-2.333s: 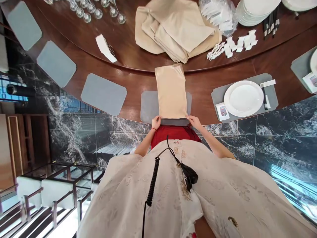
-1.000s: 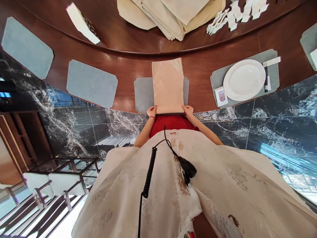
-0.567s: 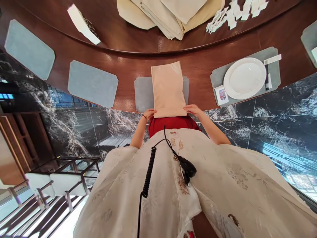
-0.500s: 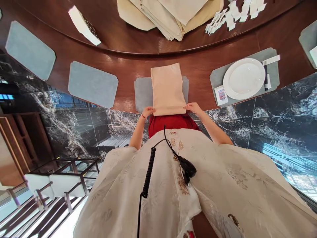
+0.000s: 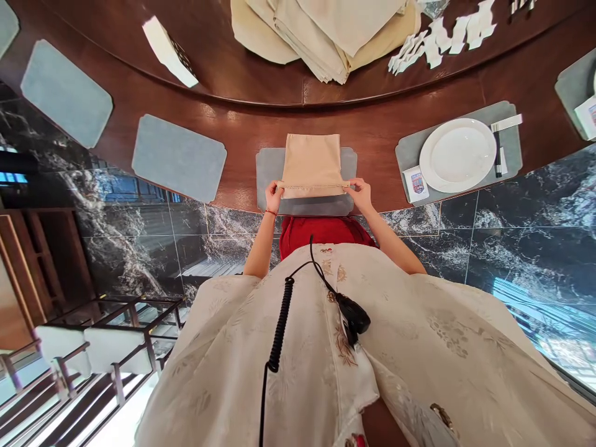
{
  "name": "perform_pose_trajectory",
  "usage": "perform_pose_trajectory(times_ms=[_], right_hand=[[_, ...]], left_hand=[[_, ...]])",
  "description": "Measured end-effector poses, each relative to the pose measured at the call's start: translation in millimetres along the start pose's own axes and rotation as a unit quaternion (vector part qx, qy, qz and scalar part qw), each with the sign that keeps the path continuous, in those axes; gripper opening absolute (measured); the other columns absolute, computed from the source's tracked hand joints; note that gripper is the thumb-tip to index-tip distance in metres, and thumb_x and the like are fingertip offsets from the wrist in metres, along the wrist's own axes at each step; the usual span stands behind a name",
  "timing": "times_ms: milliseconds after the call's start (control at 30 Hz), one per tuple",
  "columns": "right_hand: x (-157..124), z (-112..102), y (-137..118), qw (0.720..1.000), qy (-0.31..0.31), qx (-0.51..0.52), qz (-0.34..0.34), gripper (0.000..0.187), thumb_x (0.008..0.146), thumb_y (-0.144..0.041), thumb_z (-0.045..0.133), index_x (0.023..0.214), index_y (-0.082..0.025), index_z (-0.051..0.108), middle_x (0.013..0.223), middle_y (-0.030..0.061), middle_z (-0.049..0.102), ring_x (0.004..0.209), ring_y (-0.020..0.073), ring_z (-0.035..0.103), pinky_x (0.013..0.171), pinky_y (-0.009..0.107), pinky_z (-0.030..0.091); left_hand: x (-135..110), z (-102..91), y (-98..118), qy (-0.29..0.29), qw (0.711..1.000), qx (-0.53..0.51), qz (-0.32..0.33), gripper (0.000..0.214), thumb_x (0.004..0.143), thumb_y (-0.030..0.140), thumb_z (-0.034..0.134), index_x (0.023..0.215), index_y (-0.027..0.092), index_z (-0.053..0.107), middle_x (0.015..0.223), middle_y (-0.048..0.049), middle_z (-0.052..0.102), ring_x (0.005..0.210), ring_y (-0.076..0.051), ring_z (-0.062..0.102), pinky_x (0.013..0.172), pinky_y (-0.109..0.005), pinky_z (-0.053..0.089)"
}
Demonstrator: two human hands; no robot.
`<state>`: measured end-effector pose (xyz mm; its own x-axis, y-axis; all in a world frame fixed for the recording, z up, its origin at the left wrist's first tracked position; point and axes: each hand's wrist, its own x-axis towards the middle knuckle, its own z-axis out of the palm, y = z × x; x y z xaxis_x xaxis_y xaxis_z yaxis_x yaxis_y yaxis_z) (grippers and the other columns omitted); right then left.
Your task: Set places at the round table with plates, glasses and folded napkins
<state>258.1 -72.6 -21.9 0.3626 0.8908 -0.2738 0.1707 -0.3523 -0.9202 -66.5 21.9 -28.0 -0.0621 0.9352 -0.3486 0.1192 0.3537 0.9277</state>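
We've got the napkin (image 5: 311, 162), beige cloth doubled over, lying flat on the grey mat (image 5: 302, 206) in front of us, w/ a strip of mat showing on the near side. The table (image 5: 372, 124) is dark polished wood. L hand (image 5: 274, 197) and R hand (image 5: 361, 195) are at the napkin's two near corners, fingers (image 5: 280, 185) together and clamped on the cloth on both sides. The near edge runs taut btwn them, approx parallel to the mat's near edge. For a clean result, we'd pinch both corners at the same height, keep tension even so the edge doesn't skew, and check that the side edges line up before easing off. Smoothing w/ flat fingers beats tugging, as the cloth can drag on the mat. Keep wrists low and sleeves clear. To our right is a white plate (image 5: 457, 155) on its own mat, w/ a small card (image 5: 415, 184) and a black pen-like item (image 5: 497, 152) beside it. Further off on the table are a napkin stack (image 5: 321, 37) and white paper strips (image 5: 442, 43). Bare mats (image 5: 179, 158) lie to our left.
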Motion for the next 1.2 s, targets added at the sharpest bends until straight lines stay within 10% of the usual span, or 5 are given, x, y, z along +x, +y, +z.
perform_pose_trajectory(times_ms=[200, 433, 867, 1033, 1200], right_hand=[[-11, 40, 30, 0.983, 0.07, -0.006, 0.169, 0.018, 0.081, -0.037, 0.062, 0.079, -0.019, 0.064, 0.084, 0.0034, 0.069, 0.087, 0.0199, 0.06, 0.085, 0.031, 0.052], [-16, 43, 43, 0.976, 0.072, -0.131, 0.159, 0.03, 0.091, -0.037, 0.05, 0.106, -0.018, 0.068, 0.084, 0.0039, 0.069, 0.08, 0.0208, 0.06, 0.085, 0.031, 0.049], [-18, 39, 39, 0.965, 0.105, 0.01, 0.24, 0.03, 0.078, -0.046, 0.075, 0.09, -0.02, 0.067, 0.093, 0.0071, 0.073, 0.092, 0.0213, 0.067, 0.083, 0.033, 0.059], [-14, 10, 27, 0.936, -0.128, 0.124, 0.304, 0.034, 0.063, -0.041, 0.094, 0.079, -0.021, 0.071, 0.09, 0.0071, 0.076, 0.089, 0.0237, 0.071, 0.081, 0.037, 0.064], [-5, -11, 10, 0.992, -0.114, -0.019, 0.059, 0.037, 0.067, -0.054, 0.091, 0.073, -0.021, 0.076, 0.143, 0.0107, 0.067, 0.136, 0.0346, 0.059, 0.115, 0.049, 0.05]], left_hand=[[-20, 25.7, -38, 0.061, 0.991, 0.021, -0.114, 0.024, 0.083, 0.025, 0.075, 0.071, 0.02, 0.054, 0.063, 0.0025, 0.053, 0.073, -0.016, 0.06, 0.074, -0.027, 0.052], [-33, 33.7, -63, 0.085, 0.983, 0.077, -0.146, 0.025, 0.082, 0.042, 0.076, 0.086, 0.019, 0.068, 0.056, 0.005, 0.05, 0.064, -0.017, 0.06, 0.066, -0.027, 0.049], [-33, 40.2, -47, 0.187, 0.961, 0.027, -0.202, 0.028, 0.078, 0.029, 0.084, 0.102, 0.017, 0.077, 0.097, -0.0085, 0.078, 0.096, -0.02, 0.071, 0.089, -0.033, 0.059], [-32, 12.6, -37, 0.024, 0.967, -0.051, -0.249, 0.039, 0.069, 0.042, 0.095, 0.088, 0.014, 0.075, 0.079, -0.0091, 0.074, 0.08, -0.022, 0.071, 0.075, -0.037, 0.062], [-22, -18.7, -21, -0.062, 0.992, 0.03, -0.106, 0.033, 0.067, 0.04, 0.093, 0.075, 0.018, 0.069, 0.093, -0.0078, 0.076, 0.102, -0.025, 0.071, 0.092, -0.038, 0.059]])
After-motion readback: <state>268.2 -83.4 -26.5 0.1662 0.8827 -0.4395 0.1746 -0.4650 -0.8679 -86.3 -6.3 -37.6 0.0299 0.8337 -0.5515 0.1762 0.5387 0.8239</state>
